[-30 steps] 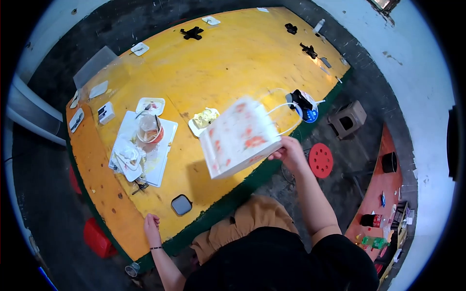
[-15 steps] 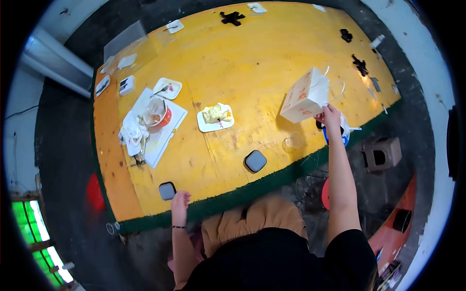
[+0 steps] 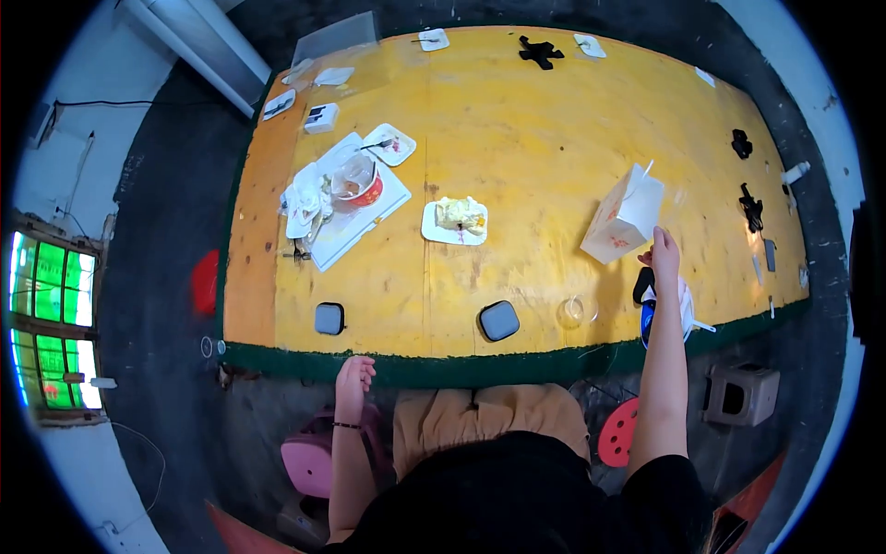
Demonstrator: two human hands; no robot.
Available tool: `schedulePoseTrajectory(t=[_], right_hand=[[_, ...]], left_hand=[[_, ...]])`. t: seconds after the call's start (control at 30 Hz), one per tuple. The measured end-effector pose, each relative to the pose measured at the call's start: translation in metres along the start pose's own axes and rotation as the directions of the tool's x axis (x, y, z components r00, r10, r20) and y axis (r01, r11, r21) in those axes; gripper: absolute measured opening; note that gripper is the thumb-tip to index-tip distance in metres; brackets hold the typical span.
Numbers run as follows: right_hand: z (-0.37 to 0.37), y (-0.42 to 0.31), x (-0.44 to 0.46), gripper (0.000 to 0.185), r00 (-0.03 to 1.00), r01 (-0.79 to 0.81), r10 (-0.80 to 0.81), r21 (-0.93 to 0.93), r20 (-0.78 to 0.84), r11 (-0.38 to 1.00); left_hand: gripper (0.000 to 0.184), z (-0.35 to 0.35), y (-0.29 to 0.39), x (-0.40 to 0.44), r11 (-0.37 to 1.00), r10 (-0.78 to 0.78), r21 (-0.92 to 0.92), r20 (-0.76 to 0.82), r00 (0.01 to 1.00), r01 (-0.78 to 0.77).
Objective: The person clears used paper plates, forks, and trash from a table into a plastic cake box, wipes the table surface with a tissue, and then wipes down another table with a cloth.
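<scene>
A white paper bag [image 3: 623,217] with red prints stands tilted over the right half of the yellow table [image 3: 535,120]. My right hand [image 3: 663,254] is at its lower right edge, fingers pinched on it. My left hand [image 3: 354,377] hangs at the near table edge, its fingers loosely curled with nothing visible in them. Just above it lies a small grey case [image 3: 329,319]. A second grey case [image 3: 499,320] sits farther right, and a clear round lid [image 3: 574,312] lies beside that. Below my right hand is a blue and white item [image 3: 649,319], partly hidden by my forearm.
A plate with cake [image 3: 460,220] stands mid-table. To its left, a white board [image 3: 369,217] carries a red-patterned tub [image 3: 357,182] and used plates. Black straps [image 3: 540,54] lie at the back. Stools, pink [image 3: 309,462], red [image 3: 616,432] and grey-brown [image 3: 741,392], stand below.
The view has swung rightward and levelled along the table. My right hand has carried the bag away from the cake plate toward the right side. The left hand is now at the near edge.
</scene>
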State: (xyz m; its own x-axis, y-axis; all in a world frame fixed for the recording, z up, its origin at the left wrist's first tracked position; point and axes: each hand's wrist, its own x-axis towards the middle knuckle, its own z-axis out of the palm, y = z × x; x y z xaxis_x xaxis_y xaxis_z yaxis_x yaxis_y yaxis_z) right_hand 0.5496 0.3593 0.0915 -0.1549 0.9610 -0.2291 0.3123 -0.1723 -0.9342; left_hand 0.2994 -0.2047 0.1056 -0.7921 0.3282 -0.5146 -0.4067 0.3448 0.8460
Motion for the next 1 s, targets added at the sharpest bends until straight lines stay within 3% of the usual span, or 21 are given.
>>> schedulePoseTrajectory(t=[0.13,0.23,0.33,0.4,0.47,0.5,0.53,0.57,0.67,0.73,0.77,0.8,0.9,1.0], right_hand=[[-0.005,-0.019,-0.020,0.044,1.000,-0.021,0.017,-0.167,-0.024,0.986],[-0.012,-0.055,-0.058,0.035,0.991,0.058,-0.103,-0.401,-0.090,0.914],[-0.008,-0.100,-0.107,0.027,0.965,0.246,-0.261,-0.345,0.003,0.906],[0.007,-0.138,-0.153,0.019,0.929,0.259,-0.285,0.137,0.237,0.956],[0.022,-0.191,-0.216,0.013,0.769,0.331,-0.438,0.297,0.465,0.896],[0.024,-0.212,-0.241,0.007,0.612,0.363,-0.524,0.379,0.592,0.851],[0.034,-0.226,-0.265,0.028,0.476,0.402,-0.646,0.505,0.597,0.764],[0.038,-0.241,-0.279,0.028,0.246,0.290,-0.701,0.640,0.669,0.712],[0.059,-0.290,-0.304,0.020,-0.396,0.087,-0.561,0.638,0.727,0.765],[0.077,-0.331,-0.319,0.024,-0.713,0.125,-0.275,0.503,0.645,0.855],[0.079,-0.354,-0.331,0.024,-0.783,0.253,-0.112,0.477,0.612,0.841],[0.083,-0.362,-0.336,0.023,-0.810,0.242,-0.106,0.493,0.577,0.836],[0.084,-0.351,-0.336,0.020,-0.752,0.155,-0.268,0.557,0.602,0.816],[0.077,-0.334,-0.334,0.017,-0.598,0.120,-0.477,0.661,0.644,0.741]], left_hand=[[0.031,0.002,-0.004,-0.007,1.000,-0.025,0.000,-0.021,0.999,0.025],[0.031,0.006,-0.004,-0.009,1.000,-0.023,0.006,-0.008,1.000,0.023],[0.030,0.014,0.000,-0.010,1.000,-0.001,0.025,0.006,1.000,0.001],[0.030,0.020,0.003,-0.008,1.000,-0.005,0.024,0.019,1.000,0.005],[0.029,0.027,0.004,-0.005,1.000,-0.030,0.009,0.043,0.999,0.030],[0.029,0.032,0.009,-0.006,1.000,-0.022,0.016,0.051,0.998,0.021],[0.029,0.035,0.009,-0.005,1.000,-0.004,0.017,0.069,0.998,0.003],[0.030,0.038,0.007,-0.004,1.000,0.013,0.018,0.087,0.996,-0.015],[0.030,0.045,0.011,-0.006,0.999,0.039,0.023,0.129,0.991,-0.042],[0.030,0.048,0.013,-0.008,0.998,0.055,0.024,0.145,0.988,-0.059],[0.030,0.047,0.014,-0.009,0.998,0.057,0.023,0.147,0.987,-0.061],[0.031,0.046,0.015,-0.010,0.998,0.050,0.022,0.136,0.989,-0.053],[0.031,0.039,0.013,-0.015,0.999,0.031,0.015,0.095,0.995,-0.032],[0.031,0.031,0.005,-0.015,0.999,0.027,0.017,0.066,0.997,-0.028]])
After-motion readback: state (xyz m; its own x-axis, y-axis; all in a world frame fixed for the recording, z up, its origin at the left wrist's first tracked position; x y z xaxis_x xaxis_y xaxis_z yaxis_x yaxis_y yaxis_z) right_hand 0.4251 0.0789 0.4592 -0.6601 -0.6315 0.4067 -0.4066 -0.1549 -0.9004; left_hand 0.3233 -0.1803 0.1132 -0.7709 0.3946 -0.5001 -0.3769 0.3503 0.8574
